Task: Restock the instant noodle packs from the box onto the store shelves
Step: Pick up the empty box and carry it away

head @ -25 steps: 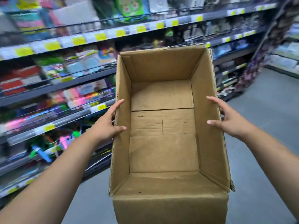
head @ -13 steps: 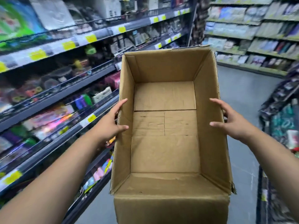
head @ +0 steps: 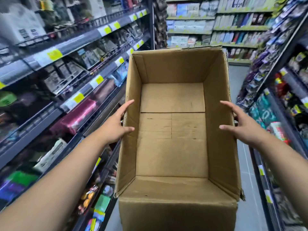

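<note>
An open brown cardboard box hangs in front of me at chest height, carried between both hands. Its inside shows only bare cardboard; no noodle packs are in view in it. My left hand grips the left wall, thumb hooked over the rim and fingers along the outside. My right hand grips the right wall the same way, thumb inside and fingers outside.
I stand in a narrow store aisle with a grey floor. Dark shelves with yellow price tags and packed goods run along the left. Another stocked rack lines the right, and a shelf wall closes the far end.
The view has swung right, from facing the left shelves to looking down the aisle. The box and both hands keep the same hold.
</note>
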